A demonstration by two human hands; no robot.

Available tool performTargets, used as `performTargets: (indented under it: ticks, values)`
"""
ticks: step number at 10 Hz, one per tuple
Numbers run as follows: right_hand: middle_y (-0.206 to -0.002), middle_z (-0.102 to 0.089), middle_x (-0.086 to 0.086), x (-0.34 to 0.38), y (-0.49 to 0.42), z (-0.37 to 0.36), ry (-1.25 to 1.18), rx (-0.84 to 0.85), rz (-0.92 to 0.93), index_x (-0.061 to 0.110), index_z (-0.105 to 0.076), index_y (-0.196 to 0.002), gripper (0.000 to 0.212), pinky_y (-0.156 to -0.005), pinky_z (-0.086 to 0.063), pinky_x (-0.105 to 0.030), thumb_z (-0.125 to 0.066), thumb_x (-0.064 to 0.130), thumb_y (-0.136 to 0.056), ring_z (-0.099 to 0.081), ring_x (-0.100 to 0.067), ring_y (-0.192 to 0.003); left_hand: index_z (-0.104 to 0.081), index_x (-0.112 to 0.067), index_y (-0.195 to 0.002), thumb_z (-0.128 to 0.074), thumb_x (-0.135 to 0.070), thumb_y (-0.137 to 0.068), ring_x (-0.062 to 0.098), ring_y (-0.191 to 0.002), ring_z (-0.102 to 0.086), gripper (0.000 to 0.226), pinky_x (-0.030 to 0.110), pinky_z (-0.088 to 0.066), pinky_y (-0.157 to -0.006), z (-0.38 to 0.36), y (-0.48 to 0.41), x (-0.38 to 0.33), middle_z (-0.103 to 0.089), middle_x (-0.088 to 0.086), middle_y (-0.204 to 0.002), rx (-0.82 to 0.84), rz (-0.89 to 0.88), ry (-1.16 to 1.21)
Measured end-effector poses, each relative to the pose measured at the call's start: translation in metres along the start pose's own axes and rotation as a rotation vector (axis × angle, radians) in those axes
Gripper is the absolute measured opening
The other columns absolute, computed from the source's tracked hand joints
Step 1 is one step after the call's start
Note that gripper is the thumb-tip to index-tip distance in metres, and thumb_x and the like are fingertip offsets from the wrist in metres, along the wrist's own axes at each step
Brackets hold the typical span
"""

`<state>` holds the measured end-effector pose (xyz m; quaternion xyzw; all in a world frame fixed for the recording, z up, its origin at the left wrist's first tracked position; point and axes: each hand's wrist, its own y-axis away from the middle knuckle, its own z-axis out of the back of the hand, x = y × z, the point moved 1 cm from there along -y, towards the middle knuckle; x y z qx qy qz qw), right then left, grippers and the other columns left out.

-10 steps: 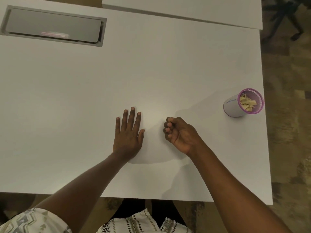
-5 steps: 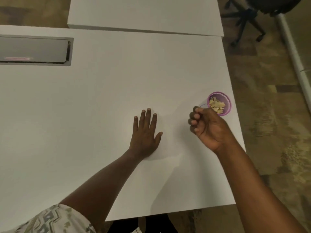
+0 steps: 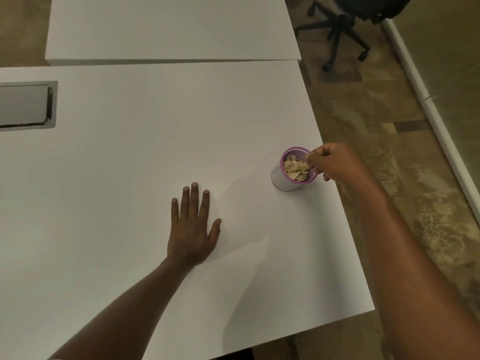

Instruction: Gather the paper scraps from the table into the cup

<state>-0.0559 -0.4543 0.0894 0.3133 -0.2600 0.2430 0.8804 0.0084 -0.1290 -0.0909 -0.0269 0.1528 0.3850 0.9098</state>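
A white cup with a purple rim stands near the right edge of the white table. Beige paper scraps fill it close to the top. My right hand reaches in from the right, its fingers bunched together over the cup's mouth, with what looks like a pale scrap pinched at the fingertips. My left hand lies flat on the table, palm down and fingers spread, left of and nearer to me than the cup. No loose scraps show on the tabletop.
A grey metal cable hatch is set into the table at the far left. A second white table butts against the far side. On the patterned floor to the right are an office chair's base and a white rail.
My right hand has travelled from the table's middle to the cup's mouth, still closed. The view has swung right. The left hand stays flat in place.
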Motion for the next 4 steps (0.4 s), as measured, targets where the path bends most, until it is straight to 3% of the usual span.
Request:
performTargets:
  ticks: [2,4]
  values:
    - [-0.077,-0.073,-0.009,-0.0023,-0.0094,0.0005,0.109,0.015,0.002,0.007,-0.073,-0.075,0.014,-0.049,-0.045,-0.024,-0.065,0.009,-0.087,-0.054,-0.016,-0.056,-0.005,-0.015,-0.161,-0.029,-0.053,-0.100,0.031,-0.156,0.006,0.075,0.057,-0.009,-0.124,0.0003,-0.0001,-0.0006,0.006,0.011,-0.169,0.005,0.002,-0.030]
    - [-0.069,-0.068,-0.004,-0.0062,-0.0042,-0.0007,0.071,-0.067,0.030,0.010,-0.071,-0.076,0.010,-0.053,-0.045,-0.027,-0.065,0.014,-0.083,-0.054,-0.013,-0.056,-0.006,-0.016,-0.161,-0.029,-0.053,-0.100,0.031,-0.156,0.004,0.075,0.056,-0.008,-0.124,-0.0026,-0.0002,0.0000,0.005,0.011,-0.169,-0.036,-0.009,-0.017]
